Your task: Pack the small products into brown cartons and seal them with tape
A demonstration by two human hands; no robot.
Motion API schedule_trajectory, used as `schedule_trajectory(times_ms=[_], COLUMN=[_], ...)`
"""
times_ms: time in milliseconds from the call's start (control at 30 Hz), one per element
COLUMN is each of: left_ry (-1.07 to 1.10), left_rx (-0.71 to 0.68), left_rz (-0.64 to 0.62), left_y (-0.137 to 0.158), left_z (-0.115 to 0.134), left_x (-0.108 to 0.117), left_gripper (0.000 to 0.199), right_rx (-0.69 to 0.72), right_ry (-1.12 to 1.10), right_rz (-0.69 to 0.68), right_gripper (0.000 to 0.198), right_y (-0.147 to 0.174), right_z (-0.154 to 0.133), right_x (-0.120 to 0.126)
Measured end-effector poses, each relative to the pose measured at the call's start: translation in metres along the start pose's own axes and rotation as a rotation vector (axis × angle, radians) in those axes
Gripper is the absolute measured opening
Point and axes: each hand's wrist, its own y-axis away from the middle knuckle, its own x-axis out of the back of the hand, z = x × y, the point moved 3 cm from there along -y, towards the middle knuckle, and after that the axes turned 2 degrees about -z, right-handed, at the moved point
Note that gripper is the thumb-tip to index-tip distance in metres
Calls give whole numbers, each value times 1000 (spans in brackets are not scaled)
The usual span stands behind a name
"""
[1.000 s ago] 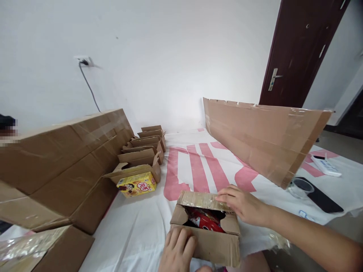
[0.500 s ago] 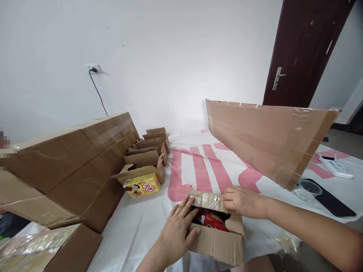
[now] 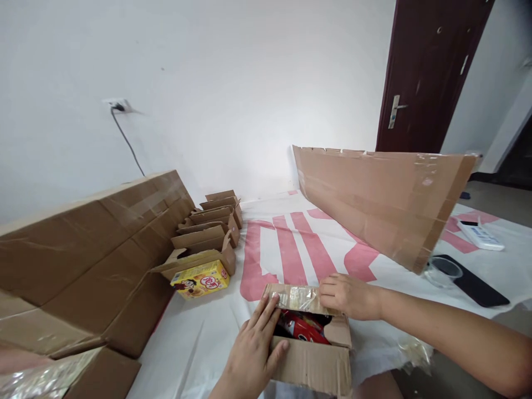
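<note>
A small cardboard box (image 3: 311, 363) lies at the front edge of the cloth-covered table, its top partly open. Inside, a shiny red packet (image 3: 305, 328) shows through the gap, and the rest of the contents is dark or hidden. My left hand (image 3: 253, 346) lies over the box's left end with fingers stretched onto the far flap (image 3: 291, 296) and the thumb by the near panel. Curled fingers of my right hand (image 3: 344, 295) hold the right part of that taped far flap. Clear tape covers the flap between my hands.
Left stand a yellow printed carton (image 3: 201, 280) and a row of open cardboard boxes (image 3: 211, 241) beside a long cardboard wall (image 3: 100, 238). A taped box (image 3: 102, 377) sits front left. At right are a cardboard panel (image 3: 374, 199), a tape roll (image 3: 443, 271), a black phone-like slab (image 3: 477, 285) and a white device (image 3: 480, 235).
The view has shifted slightly, so most things sit a little further left. Both hands keep their places on the box, and the flap looks about the same.
</note>
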Motion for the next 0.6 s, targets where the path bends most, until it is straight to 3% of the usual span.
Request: schedule_trajectory(times_ms=[433, 600], left_ry=[-110, -121], left_rx=[-38, -40], left_rz=[-16, 24], left_y=[-1, -2], left_z=[6, 9], left_x=[3, 0], left_gripper=[59, 62], right_rx=[-49, -112], right_ry=[-104, -157], right_rz=[9, 87], right_gripper=[23, 25], right_y=[23, 39], right_z=[10, 12], right_x=[-6, -9])
